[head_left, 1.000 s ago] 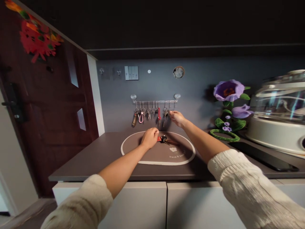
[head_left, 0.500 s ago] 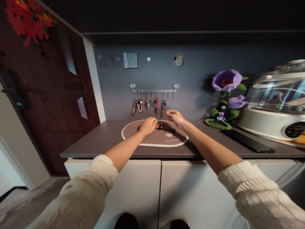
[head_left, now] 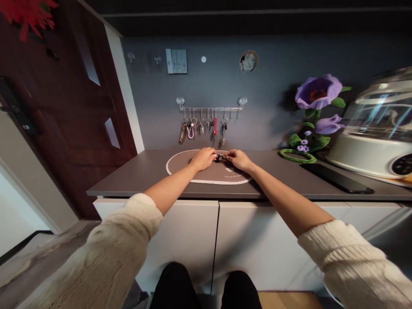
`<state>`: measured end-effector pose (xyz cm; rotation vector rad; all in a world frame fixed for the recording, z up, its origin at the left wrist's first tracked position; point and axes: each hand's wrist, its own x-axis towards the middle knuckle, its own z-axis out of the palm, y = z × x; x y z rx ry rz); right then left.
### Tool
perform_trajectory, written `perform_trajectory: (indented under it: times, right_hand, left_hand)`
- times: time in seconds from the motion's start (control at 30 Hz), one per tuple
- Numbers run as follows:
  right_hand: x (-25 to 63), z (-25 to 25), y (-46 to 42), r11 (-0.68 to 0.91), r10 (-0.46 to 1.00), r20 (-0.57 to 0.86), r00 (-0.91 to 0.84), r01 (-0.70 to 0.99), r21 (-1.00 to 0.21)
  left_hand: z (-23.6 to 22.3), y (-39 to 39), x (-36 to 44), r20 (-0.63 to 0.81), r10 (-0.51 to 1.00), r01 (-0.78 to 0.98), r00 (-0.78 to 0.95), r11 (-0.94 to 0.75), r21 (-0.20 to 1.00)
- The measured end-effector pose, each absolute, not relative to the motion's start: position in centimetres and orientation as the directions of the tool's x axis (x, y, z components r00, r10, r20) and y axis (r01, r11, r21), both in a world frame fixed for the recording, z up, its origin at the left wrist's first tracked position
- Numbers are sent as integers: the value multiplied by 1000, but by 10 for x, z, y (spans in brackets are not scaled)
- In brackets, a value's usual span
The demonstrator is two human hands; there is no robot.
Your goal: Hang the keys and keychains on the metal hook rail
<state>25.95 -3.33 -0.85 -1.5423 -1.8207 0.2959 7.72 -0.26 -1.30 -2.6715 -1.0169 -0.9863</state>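
Observation:
A small bunch of keys (head_left: 220, 158) with a dark ring and a red-orange piece lies low over the brown oval mat (head_left: 180, 166). My left hand (head_left: 203, 159) is closed over its left end, and a bit of red-orange shows at the fingertips. From the other side, my right hand (head_left: 238, 159) pinches at the right end of the bunch, fingers and thumb together. Much of the bunch is hidden by my hands. Right behind them, more key sets (head_left: 202, 125) hang from a clear hook rail (head_left: 210, 109) on the wall.
A purple fabric flower (head_left: 318, 92) on a green ring base stands to the right. Beside it lie a black phone (head_left: 337, 178) and a white appliance with a clear dome (head_left: 357, 154). A dark red door (head_left: 80, 128) is on the left. White cabinets (head_left: 251, 240) sit below the counter.
My right hand has come down from near the hanging keys to the bunch on the mat, beside my left hand. My left hand stays at the bunch. The view has tilted down slightly.

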Motion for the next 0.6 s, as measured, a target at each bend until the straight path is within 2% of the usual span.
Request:
perform_trajectory:
  times: [0.1, 0.23, 0.6]
  right_hand:
    - [259, -8, -32, 226, 927, 374, -26, 834, -503]
    - [257, -7, -32, 200, 926, 378, -11, 863, -464]
    - [256, -7, -32, 190, 928, 373, -1, 861, -471]
  left_hand:
    - [-12, -3, 78, 595, 539, 620, 596, -780, 85]
    - [-9, -6, 80, 560, 517, 606, 647, -795, 34]
    - [-9, -6, 82, 530, 497, 601, 687, -798, -30]
